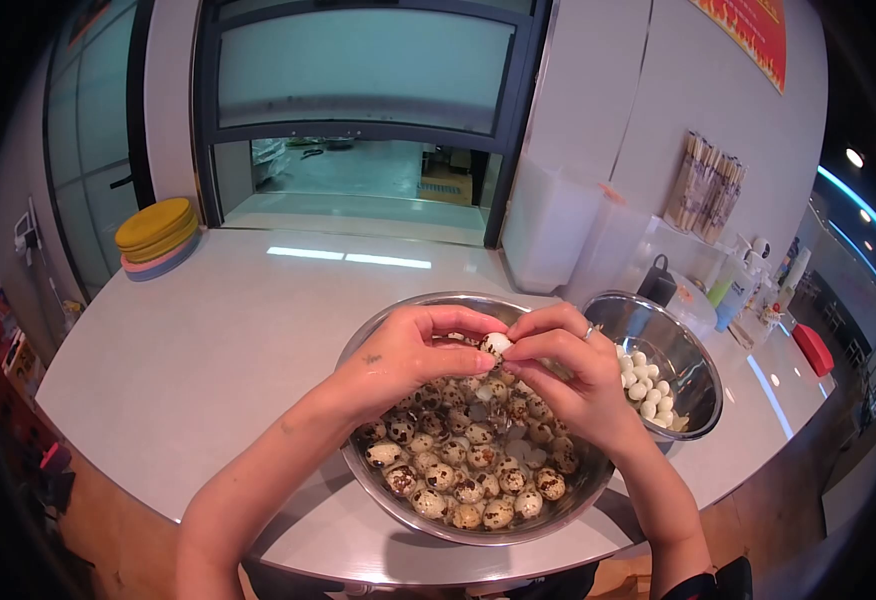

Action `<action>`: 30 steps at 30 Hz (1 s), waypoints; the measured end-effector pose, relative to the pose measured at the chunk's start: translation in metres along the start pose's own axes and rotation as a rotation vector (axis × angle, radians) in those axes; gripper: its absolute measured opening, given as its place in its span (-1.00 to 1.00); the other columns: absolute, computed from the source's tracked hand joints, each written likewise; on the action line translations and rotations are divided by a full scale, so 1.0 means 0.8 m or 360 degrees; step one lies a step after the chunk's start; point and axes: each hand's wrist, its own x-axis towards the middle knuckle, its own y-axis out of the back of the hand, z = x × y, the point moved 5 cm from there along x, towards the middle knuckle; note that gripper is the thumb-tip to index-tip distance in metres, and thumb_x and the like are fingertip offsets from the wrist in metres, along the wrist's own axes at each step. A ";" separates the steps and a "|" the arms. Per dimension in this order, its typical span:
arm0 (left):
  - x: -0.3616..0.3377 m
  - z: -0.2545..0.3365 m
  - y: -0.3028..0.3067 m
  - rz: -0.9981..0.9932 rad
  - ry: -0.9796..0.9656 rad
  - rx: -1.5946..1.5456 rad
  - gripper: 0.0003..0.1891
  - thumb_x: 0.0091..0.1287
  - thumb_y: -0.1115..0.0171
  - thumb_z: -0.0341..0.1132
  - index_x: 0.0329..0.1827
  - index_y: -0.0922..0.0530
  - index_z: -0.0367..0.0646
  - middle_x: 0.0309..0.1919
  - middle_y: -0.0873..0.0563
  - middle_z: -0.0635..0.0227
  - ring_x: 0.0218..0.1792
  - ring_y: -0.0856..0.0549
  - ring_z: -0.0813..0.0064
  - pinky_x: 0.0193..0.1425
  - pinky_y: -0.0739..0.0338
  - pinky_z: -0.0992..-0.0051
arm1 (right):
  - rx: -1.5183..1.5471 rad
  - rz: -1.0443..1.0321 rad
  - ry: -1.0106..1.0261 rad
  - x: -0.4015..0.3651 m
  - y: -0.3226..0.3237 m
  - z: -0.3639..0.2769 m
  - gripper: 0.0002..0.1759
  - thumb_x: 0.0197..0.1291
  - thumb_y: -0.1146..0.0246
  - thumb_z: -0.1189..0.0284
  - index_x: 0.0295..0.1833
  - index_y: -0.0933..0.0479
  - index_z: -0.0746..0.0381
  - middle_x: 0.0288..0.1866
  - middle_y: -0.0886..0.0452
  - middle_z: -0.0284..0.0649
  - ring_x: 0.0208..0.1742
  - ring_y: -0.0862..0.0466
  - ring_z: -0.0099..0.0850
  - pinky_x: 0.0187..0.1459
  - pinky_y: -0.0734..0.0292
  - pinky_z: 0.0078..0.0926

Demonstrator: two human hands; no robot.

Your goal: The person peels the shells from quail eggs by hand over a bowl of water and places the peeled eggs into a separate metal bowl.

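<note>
Two bare forearms rise from the bottom edge and meet over a large steel bowl (458, 537); the left hand (403, 360) curls in from the left with thumb and fingertips pinched on a single quail egg (496, 344), and the right hand (568, 375), a ring (589, 331) on one finger, closes on the same egg from the other side, so both hands are clamped on it together; the egg sits just above the far part of the bowl, pale where it shows between the fingertips. Below the hands the bowl holds a heap of speckled eggs (468, 470); just beside it on the right stands a smaller steel bowl (673, 345) with white peeled eggs (646, 388) inside; both rest on a pale counter (238, 330). Well apart at the far left lies a stack of coloured plates (156, 235); behind the bowls stand translucent containers (558, 235).
</note>
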 end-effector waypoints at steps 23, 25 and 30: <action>-0.002 0.004 -0.006 -0.0023 -0.0095 -0.0101 -0.62 0.16 -0.22 -0.46 0.06 -0.43 -0.30 -0.09 -0.57 0.26 -0.13 -0.62 0.52 -0.05 -0.56 0.55 | -0.0048 0.0288 -0.0111 0.002 0.004 -0.008 -0.82 -0.02 -0.24 0.64 -0.23 -0.50 0.30 -0.30 -0.53 -0.18 -0.35 -0.56 -0.30 -0.36 -0.47 -0.46; -0.002 0.004 -0.008 -0.0042 -0.0093 -0.0044 -0.65 0.14 -0.23 -0.48 0.01 -0.44 -0.31 -0.11 -0.56 0.31 -0.15 -0.61 0.58 -0.06 -0.55 0.58 | -0.0062 0.0215 -0.0061 0.002 0.003 -0.008 -0.82 -0.03 -0.26 0.63 -0.24 -0.51 0.29 -0.29 -0.52 -0.17 -0.31 -0.55 -0.30 -0.32 -0.46 -0.45; -0.005 0.005 -0.013 -0.0011 -0.0016 -0.0089 -0.66 0.12 -0.25 -0.48 -0.02 -0.44 -0.30 -0.13 -0.56 0.32 -0.15 -0.61 0.59 -0.06 -0.54 0.62 | -0.0148 0.0177 0.0036 0.000 0.001 -0.010 -0.81 -0.01 -0.23 0.64 -0.23 -0.44 0.31 -0.28 -0.49 -0.15 -0.31 -0.51 -0.26 -0.31 -0.44 -0.43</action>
